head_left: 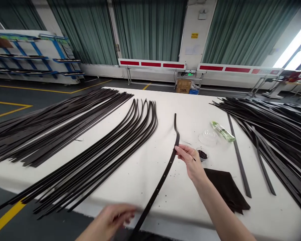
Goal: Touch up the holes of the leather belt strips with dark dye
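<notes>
A long, narrow black leather belt strip [160, 184] with a row of punched holes lies curved across the white table [150, 187], its near end running over the front edge. My right hand [190, 162] pinches a thin dark-handled brush [193, 158], with the fingertips at the strip's edge. A small cup of dark liquid [202, 155] stands just beyond that hand. My left hand [115, 219] is blurred at the table's front edge, close to the strip, with its fingers apart and nothing visible in them.
Bundles of black strips [97, 157] cover the table's left side, and a heap [273, 140] fills the right. A dark cloth [225, 190], a clear lid [207, 138] and a green-labelled bottle [223, 131] lie nearby. Small dark specks dot the table.
</notes>
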`<state>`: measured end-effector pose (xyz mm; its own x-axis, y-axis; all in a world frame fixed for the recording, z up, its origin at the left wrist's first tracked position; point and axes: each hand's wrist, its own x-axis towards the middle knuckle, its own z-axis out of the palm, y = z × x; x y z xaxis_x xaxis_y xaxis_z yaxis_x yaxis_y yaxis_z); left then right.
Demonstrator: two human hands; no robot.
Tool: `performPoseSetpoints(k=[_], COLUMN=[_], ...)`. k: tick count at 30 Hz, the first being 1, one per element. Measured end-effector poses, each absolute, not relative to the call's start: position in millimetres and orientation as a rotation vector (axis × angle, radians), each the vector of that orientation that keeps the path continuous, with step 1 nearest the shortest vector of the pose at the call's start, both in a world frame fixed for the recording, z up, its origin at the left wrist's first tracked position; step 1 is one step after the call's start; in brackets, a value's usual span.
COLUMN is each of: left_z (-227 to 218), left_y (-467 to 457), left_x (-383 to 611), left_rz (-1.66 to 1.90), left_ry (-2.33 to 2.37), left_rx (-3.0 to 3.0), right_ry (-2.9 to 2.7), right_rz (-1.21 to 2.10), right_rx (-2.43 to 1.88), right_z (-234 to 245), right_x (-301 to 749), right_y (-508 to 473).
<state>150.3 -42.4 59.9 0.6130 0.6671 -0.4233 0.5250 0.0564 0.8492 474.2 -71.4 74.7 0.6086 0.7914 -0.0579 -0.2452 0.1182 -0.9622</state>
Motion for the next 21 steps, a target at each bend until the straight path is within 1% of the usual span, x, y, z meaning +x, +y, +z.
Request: performPoseSetpoints(k=[2,4,6,10,12,15,18,21], left_z=[86.5,97.2,90.1,56.0,49.3,58.5,73.1,76.9], left_y=[-32.9,-31.1,-36.7,-51.2,-51.7,-43.4,-30.9,-21.6], left_x=[193.4,236.3,269.1,295.7,297.0,295.9,293.8,288.4], left_rz=[0.239,0.397,0.526,0.719,0.7,0.521,0.338,0.282], left_ry=[0.908,0.864,0.842,0.826,0.821,0.768,0.627,0.517], left_rx=[1.658,1.757,1.843,1.848,1.827,1.729,1.421,1.166], right_ry=[-0.59,-0.626,-0.659,-0.71,-0.731,-0.732,-0.674,-0.601], right_rz=[0.772,0.723,0.679,0.627,0.645,0.7,0.754,0.792], right_rx=[-1.274,-1.311,-1.344,-1.39,-1.391,-1.37,-1.354,-1.349], right_z=[78.0,80.7,82.7,83.7,81.7,75.2,68.4,65.1], right_x=[475.3,475.9,477.0,483.9,489.5,497.5,501.2,502.1], right_y=[-78.9,-84.7,-87.1,-75.2,-58.9,-26.0,2.5,15.0])
